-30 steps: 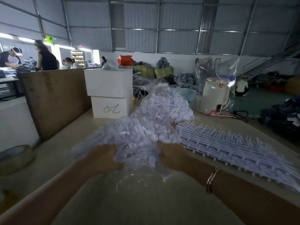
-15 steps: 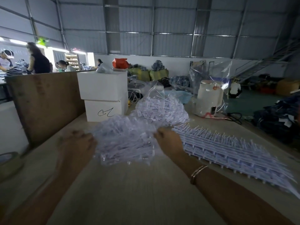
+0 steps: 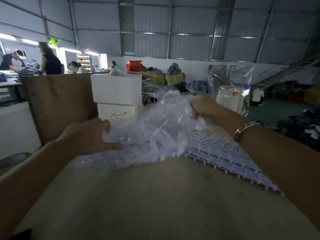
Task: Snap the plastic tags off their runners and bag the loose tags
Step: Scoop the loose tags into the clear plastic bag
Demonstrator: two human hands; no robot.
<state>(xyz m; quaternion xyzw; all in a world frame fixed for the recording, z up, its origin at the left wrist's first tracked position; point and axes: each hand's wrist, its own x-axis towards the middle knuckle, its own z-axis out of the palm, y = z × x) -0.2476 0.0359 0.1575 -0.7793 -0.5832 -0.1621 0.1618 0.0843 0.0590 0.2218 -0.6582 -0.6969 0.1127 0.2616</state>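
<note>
A clear plastic bag (image 3: 152, 134) full of loose white plastic tags hangs tilted above the table, blurred by motion. My left hand (image 3: 90, 135) grips its lower left end. My right hand (image 3: 206, 108), with a bangle on the wrist, holds the upper right end higher up. Behind and to the right of the bag, a flat stack of white tags on their runners (image 3: 225, 155) lies on the table, partly hidden by my right forearm.
Two stacked white boxes (image 3: 117, 99) stand at the back of the wooden table (image 3: 155, 205), beside a brown board (image 3: 58, 103). A white appliance in clear wrap (image 3: 228, 99) sits far right. Several people work at tables at the far left.
The bag has been lifted and stretched out. My right hand rose up and away from me to the right; my left hand moved in and took hold of the bag's left end.
</note>
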